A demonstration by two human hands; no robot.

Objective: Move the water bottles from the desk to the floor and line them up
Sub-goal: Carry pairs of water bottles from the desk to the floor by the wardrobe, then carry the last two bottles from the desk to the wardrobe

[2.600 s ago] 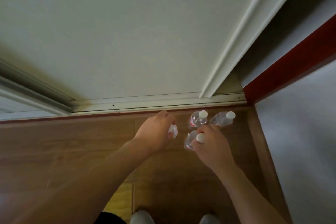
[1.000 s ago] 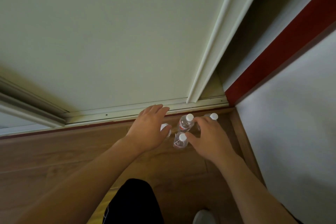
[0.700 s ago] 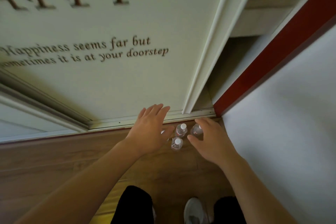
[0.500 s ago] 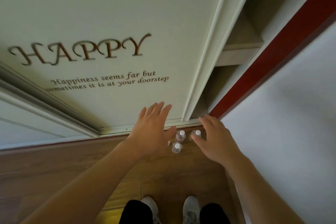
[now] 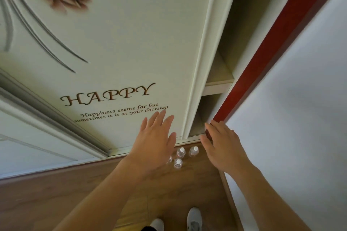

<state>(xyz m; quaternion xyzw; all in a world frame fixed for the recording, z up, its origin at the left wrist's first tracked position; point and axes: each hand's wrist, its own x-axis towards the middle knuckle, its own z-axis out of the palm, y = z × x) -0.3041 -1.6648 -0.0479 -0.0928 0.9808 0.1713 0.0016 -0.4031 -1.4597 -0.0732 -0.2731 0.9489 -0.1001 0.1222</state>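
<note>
Bottles (image 5: pixel 178 163): four are seen upright on the floor (image 5: pixel 187 184), clustered just beside the sliding door (image 5: pixel 131 43); one is half hidden behind the left hand (image 5: pixel 154 146). Left hand and right hand (image 5: pixel 223 148) are held above them, fingers straight and spread, nothing gripped.

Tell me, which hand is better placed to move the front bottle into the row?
Probably the left hand: open, it hangs nearest the front bottle, and free floor lies on its side. The right hand, also open, is over by the wall.
</note>
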